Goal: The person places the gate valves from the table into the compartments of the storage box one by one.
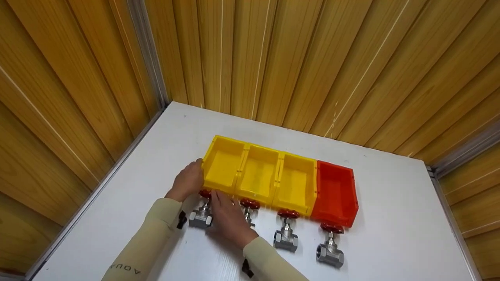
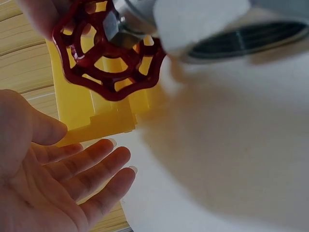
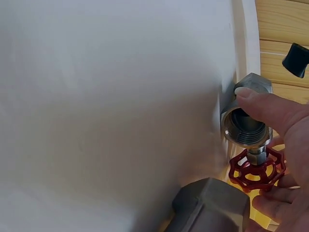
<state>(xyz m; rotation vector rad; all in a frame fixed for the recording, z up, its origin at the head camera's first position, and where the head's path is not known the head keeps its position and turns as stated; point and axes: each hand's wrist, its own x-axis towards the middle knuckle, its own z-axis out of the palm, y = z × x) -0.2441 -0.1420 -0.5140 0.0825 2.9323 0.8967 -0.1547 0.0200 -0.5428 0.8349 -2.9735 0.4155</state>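
My left hand (image 1: pixel 189 181) rests against the outer left side of the leftmost yellow storage bin (image 1: pixel 223 162). The left wrist view shows its fingers (image 2: pixel 91 174) loosely extended by the bin's corner, the thumb close to the yellow wall. My right hand (image 1: pixel 230 216) lies between the two leftmost gate valves, fingertips reaching the front of the same bin. Beside it stands the leftmost valve (image 1: pixel 201 218), with a red handwheel (image 2: pixel 108 72). In the right wrist view, the right thumb (image 3: pixel 268 108) overlaps the valve body (image 3: pixel 246 128); whether it touches is unclear.
Two more yellow bins (image 1: pixel 259 171) and a red bin (image 1: pixel 336 191) continue the row rightward. Other valves (image 1: pixel 286 238) with red handwheels stand along the bins' front. The white tabletop (image 1: pixel 129 203) meets wood-patterned walls (image 1: pixel 250 58) at the back and sides.
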